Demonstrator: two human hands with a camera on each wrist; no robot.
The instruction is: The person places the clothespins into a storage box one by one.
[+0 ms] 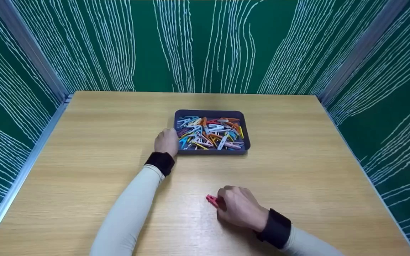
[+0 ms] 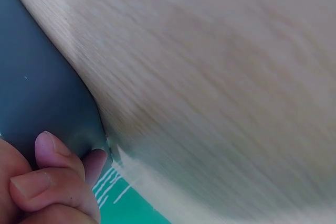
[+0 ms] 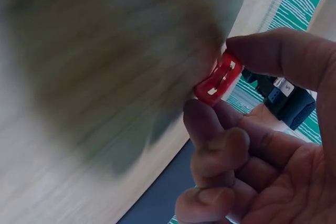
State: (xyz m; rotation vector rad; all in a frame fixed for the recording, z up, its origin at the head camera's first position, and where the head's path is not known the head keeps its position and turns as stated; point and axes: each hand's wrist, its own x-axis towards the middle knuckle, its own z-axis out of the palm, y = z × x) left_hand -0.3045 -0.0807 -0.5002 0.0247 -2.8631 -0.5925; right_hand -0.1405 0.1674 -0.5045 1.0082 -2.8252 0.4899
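A red clothespin (image 1: 212, 201) is pinched between the thumb and fingers of my right hand (image 1: 240, 207), low over the front middle of the table. In the right wrist view the clothespin (image 3: 219, 80) is seen end on, with the thumb above it and the index finger below. My left hand (image 1: 167, 141) grips the left side of a dark shallow tray (image 1: 212, 152). Curled fingers (image 2: 58, 182) lie against the tray's smooth outer wall (image 2: 47, 77) in the left wrist view. Many clothespins (image 1: 216, 127) of mixed colours lie jumbled in the tray.
The tray stands on a light wooden table (image 1: 119, 117), towards its far side. Green panels (image 1: 144, 46) with white wavy lines rise behind the table and on both sides, joined by grey corner posts. Both wrists wear black bands (image 1: 160, 163).
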